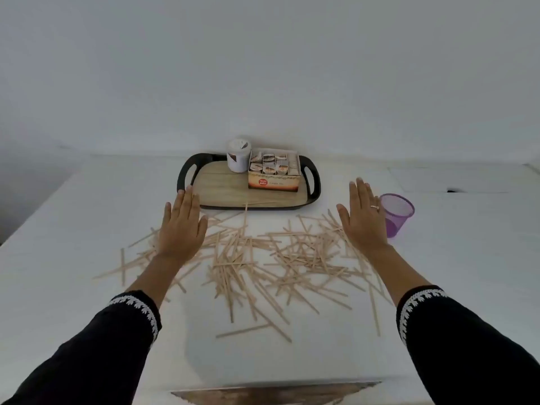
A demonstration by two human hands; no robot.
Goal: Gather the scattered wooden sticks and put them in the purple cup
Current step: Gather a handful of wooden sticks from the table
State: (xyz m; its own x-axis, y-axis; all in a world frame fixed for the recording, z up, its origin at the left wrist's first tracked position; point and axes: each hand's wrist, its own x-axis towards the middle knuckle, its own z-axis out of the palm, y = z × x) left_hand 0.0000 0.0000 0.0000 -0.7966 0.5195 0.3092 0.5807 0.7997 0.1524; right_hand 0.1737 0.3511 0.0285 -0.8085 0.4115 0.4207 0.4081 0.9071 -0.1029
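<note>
Purple cup stands upright on the white table, nothing visible inside. Behind the sticks, a black-rimmed tray holds a white cylindrical tub and a tea box packed with sachets. Wooden sticks lie scattered flat on the table just in front of the tray, left of the cup. Left hand and right hand are both flat, fingers straight, holding nothing, at either end of the stick pile. Right hand sits just beside the cup, between it and the sticks. One stick rests on the tray's front edge.
</note>
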